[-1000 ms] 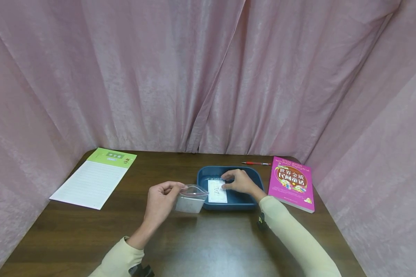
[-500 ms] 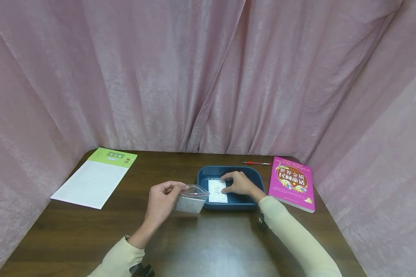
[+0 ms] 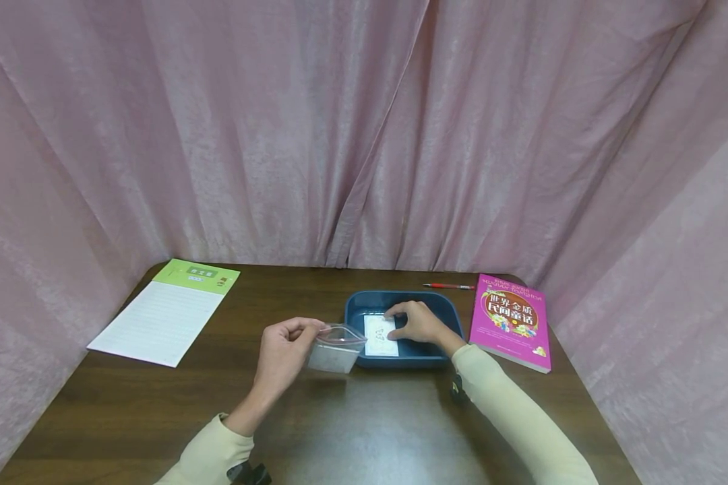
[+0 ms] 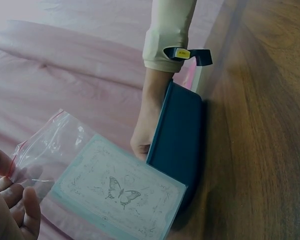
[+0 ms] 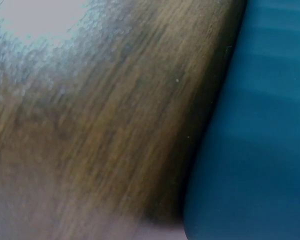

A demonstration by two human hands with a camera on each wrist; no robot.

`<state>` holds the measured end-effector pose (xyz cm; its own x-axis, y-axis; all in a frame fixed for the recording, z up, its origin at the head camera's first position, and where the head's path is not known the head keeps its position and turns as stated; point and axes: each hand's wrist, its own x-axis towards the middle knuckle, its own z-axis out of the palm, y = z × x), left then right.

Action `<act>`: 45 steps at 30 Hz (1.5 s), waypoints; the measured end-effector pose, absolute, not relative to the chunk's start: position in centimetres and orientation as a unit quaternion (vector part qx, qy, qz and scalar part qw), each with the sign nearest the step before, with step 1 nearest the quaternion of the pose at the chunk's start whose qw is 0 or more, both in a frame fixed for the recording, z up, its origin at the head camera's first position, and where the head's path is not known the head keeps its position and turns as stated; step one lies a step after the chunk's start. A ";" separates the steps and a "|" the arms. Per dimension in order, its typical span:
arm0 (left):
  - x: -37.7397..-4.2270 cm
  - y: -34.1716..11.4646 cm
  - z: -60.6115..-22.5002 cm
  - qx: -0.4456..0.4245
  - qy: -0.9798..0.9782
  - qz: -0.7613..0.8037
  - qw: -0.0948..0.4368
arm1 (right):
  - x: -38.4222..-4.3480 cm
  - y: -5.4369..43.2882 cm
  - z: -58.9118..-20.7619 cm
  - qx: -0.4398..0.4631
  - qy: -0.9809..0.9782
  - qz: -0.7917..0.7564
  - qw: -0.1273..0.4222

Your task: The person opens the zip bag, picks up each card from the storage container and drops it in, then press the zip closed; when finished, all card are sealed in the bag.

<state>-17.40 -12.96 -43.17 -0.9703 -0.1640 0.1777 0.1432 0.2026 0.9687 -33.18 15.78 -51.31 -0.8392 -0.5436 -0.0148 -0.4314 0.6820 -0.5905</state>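
Observation:
My left hand (image 3: 283, 347) pinches the top corner of a clear zip bag (image 3: 346, 334) with a red seal line, just left of the tray. Inside the bag is a pale card (image 4: 117, 200) with a mint border and a butterfly drawing, seen large in the left wrist view. My right hand (image 3: 421, 322) reaches into a dark blue tray (image 3: 406, 362), thumb and forefinger curled at the right edge of a white card (image 3: 376, 345) with a small drawing. In the left wrist view, the tray's wall hides the right fingertips. Neither hand shows in the right wrist view.
A pink book (image 3: 509, 323) lies right of the tray, and a red pen (image 3: 449, 286) behind it. At the far left is a lined paper pad (image 3: 164, 316) with a green top. Pink curtains (image 3: 279, 135) enclose the wooden table (image 3: 158, 417).
The right fingers have shifted very slightly left over the white card, and the drawing on it looks different from a second ago. My left hand and the bag stay nearly still.

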 end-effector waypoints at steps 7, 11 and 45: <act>-17.5 -13.0 -43.3 0.011 -0.767 -0.630 0.120 | -33.2 15.7 -51.3 -0.266 0.914 -0.295 0.086; -17.5 -12.8 -43.0 0.019 -0.772 -0.625 0.117 | -33.1 15.7 -51.3 -0.262 0.916 -0.291 0.089; -17.5 -12.6 -43.1 -0.004 -0.767 -0.628 0.133 | -33.0 15.7 -51.3 -0.237 0.931 -0.274 0.049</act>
